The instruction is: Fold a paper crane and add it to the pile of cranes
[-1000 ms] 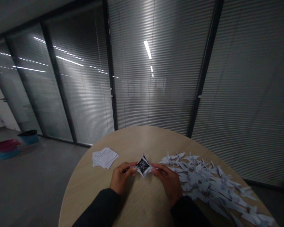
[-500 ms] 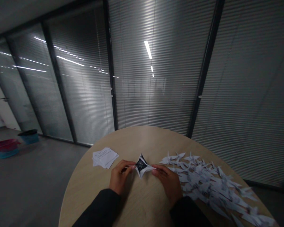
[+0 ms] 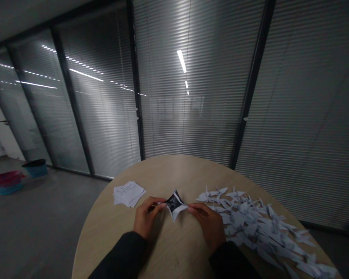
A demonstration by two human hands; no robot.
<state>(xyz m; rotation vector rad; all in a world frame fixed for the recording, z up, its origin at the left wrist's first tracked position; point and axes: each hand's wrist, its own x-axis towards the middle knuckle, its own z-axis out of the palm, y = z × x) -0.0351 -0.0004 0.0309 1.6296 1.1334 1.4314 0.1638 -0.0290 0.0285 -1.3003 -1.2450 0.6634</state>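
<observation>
Holding a small folded paper square [image 3: 175, 204] over the middle of the round desk [image 3: 174, 170], the left hand [image 3: 147, 219] and the right hand [image 3: 208, 224] had their fingers clamped on its opposite corners. The paper seemed light and soft, easy to crease, so the outer points were best for taking hold. Folded paper cranes [image 3: 250, 226] lay toward the right edge, loose sheets [image 3: 129, 193] toward the left.

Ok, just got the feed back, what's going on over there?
A person's left hand and right hand pinch a folded piece of dark-printed paper between their fingers, over a round wooden table. A heap of white paper cranes lies to the right, and a small stack of printed sheets lies to the left.
</observation>
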